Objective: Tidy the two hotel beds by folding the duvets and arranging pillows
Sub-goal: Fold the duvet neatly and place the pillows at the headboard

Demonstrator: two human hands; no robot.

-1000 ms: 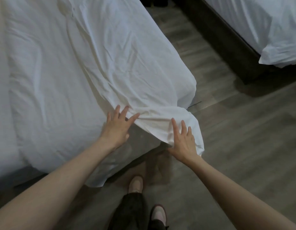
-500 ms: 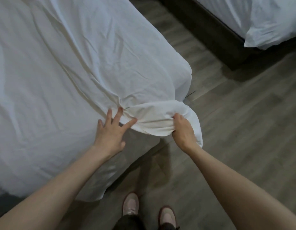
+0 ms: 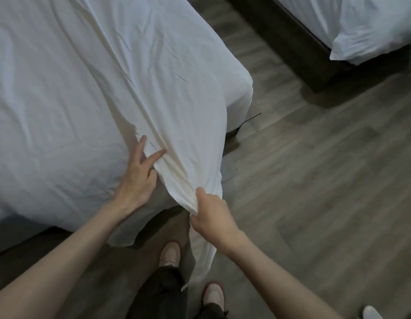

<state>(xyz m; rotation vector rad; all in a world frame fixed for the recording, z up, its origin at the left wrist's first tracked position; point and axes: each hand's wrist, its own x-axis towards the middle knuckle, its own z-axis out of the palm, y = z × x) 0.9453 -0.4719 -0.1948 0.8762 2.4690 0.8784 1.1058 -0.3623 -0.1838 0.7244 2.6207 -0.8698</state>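
Duvet corner is on the move! A second ago both hands lay flat on it. Now the right hand is clamped on the bunched corner and has drawn it off the bed toward the person, raising a taut ridge. The left hand stays spread, fingers apart, pressing the cloth at the bed's edge. Folding looks under way.

Creased matt white cloth duvet; matt grey wood-grain floor.
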